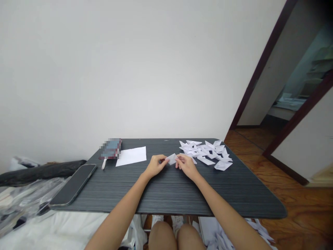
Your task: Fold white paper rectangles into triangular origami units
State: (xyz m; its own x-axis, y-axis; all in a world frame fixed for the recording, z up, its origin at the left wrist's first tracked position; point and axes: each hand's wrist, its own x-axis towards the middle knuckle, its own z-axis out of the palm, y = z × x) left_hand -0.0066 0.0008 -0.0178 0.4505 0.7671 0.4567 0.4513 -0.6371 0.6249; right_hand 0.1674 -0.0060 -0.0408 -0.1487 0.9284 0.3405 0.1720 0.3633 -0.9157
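Note:
A small folded piece of white paper [172, 159] is held between my two hands, just above the middle of the dark table. My left hand [156, 164] pinches its left end between thumb and fingers. At the right end, the fingers of my right hand [186, 164] are closed on the same piece. Just beyond my right hand lies a heap of folded white paper boats [205, 151]. Flat on the table to the left of my left hand is a white paper sheet [132, 156].
A phone [74, 184] lies at the table's left edge. Behind it sit a blurred-out dark item [111, 149] and a small white stick-like thing [103, 164]. The dark table [179, 198] meets a white wall. More folded papers [221, 239] lie below the front edge.

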